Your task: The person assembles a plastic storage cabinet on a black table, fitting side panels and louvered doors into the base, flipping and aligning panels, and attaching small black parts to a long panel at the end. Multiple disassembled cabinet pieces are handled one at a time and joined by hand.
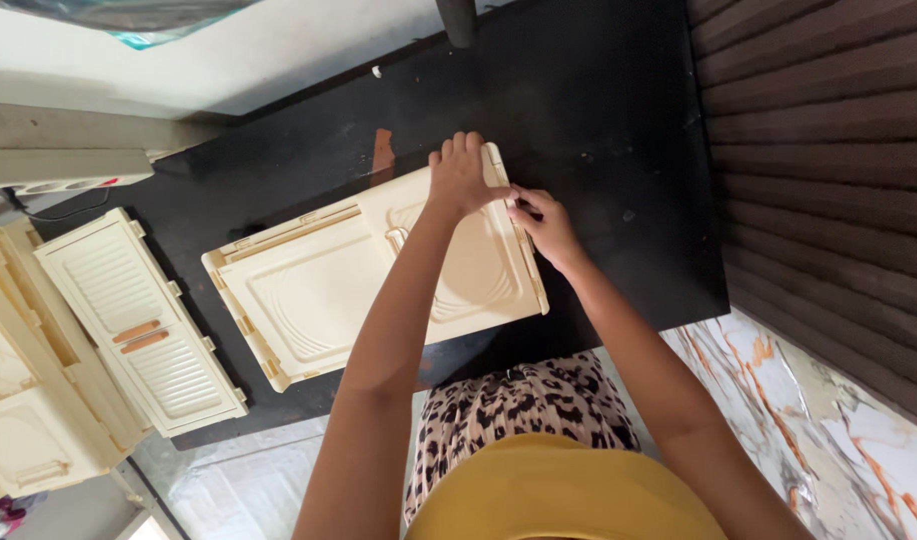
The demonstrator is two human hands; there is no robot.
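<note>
While left hand point(459, 177) lay flat, fingers spread, pressing far end of cream plastic panel point(378, 275) onto black desk point(598, 120), right hand point(544, 225) pinched panel's edge just beside it, fingertips closed on rim or small clip there; too small to tell which. Panel lay flat, directly under both hands, one door fitted with handle. Judged: edge fitting under way, not finished. Louvred cream panel point(143, 320) lay well left of hands, apart, unjoined; more cream parts point(23, 400) stacked beyond it.
</note>
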